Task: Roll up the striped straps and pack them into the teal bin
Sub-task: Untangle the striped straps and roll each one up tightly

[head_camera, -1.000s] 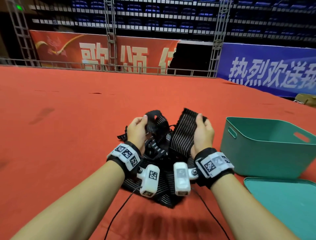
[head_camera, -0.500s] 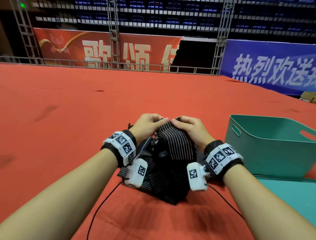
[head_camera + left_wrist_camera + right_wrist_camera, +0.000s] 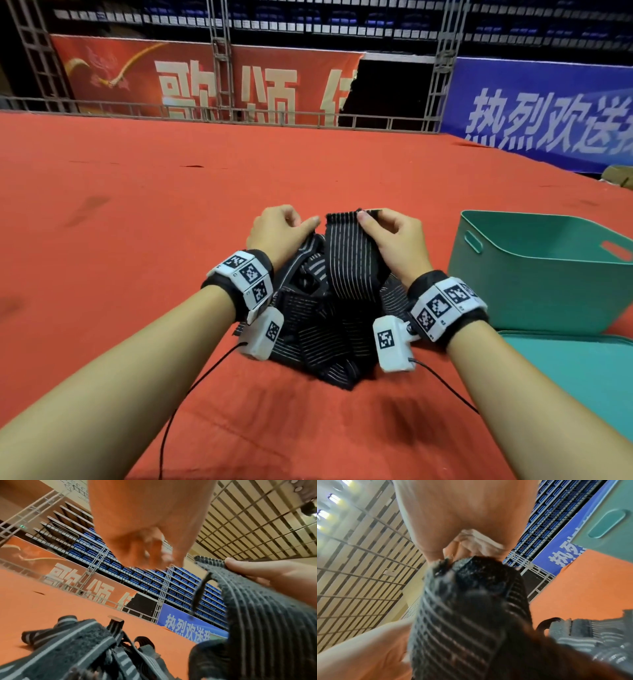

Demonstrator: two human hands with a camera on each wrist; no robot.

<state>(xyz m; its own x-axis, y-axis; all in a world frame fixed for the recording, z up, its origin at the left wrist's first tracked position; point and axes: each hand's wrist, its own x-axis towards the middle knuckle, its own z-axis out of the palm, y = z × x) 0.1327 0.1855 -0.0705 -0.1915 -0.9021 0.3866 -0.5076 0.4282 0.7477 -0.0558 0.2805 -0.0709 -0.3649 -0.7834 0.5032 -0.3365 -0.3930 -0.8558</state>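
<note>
In the middle of the frame, my right hand (image 3: pixel 394 240) pinches the top end of one striped strap (image 3: pixel 349 260).

My left hand (image 3: pixel 277 229) is curled beside it, holding nothing I can see. The strap hangs into the tangled pile (image 3: pixel 322 339), so pulling may snag it. The teal bin (image 3: pixel 534 291) waits at right.

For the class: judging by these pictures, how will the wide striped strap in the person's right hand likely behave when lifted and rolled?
Probably floppy: the striped strap droops from the right hand down into the heap of straps. Likely light, since a thumb-and-finger pinch at its end holds it up. Its ribbed weave looks grippy rather than slippery, so a roll may hold, though it could spring loose.
</note>
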